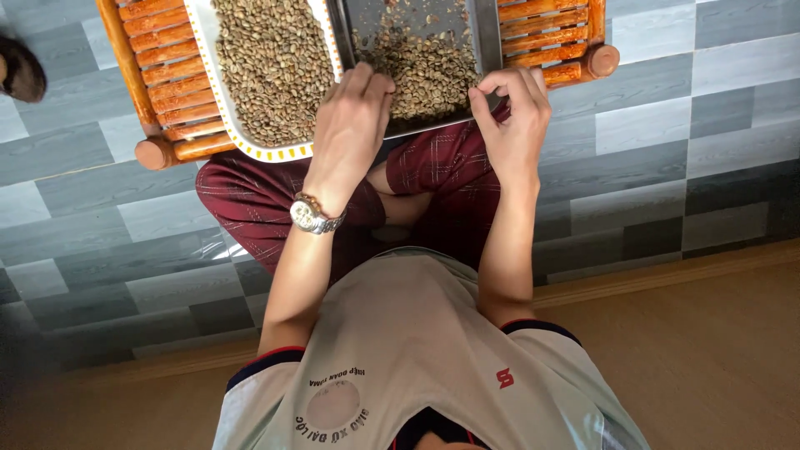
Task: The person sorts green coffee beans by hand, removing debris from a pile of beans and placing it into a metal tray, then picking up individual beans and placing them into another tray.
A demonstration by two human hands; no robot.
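— Where do the person's hands sit?

— Both are at the near edge of a dark metal tray [487, 33] that rests on a low wooden slatted table [171, 75]. The left hand [352, 117], with a silver wristwatch [312, 215] on its wrist, lies over the tray's near left corner, its fingers curled together down into a scatter of pale green coffee beans [425, 71]. Whether a bean is pinched between them cannot be told.

— And the other?

— The right hand [512, 117] is at the tray's near right corner, thumb and fingers bent in toward each other at the rim. It seems to touch the rim, but a firm hold cannot be confirmed. The two hands are apart, with the beans between them.

— Is there another container?

— Yes, a white rectangular tray with a yellow-dotted border [250, 146] stands just left of the metal one, touching or nearly touching it, and is heaped with the same kind of beans [271, 67]. It reaches the table's near left edge.

— Any labels or packages?

— No packages show. The person's pale shirt [417, 350] bears a round printed emblem on the chest and a small red mark on the right shoulder. The person sits cross-legged in dark red checked trousers [250, 204] on a grey tiled floor [683, 125].
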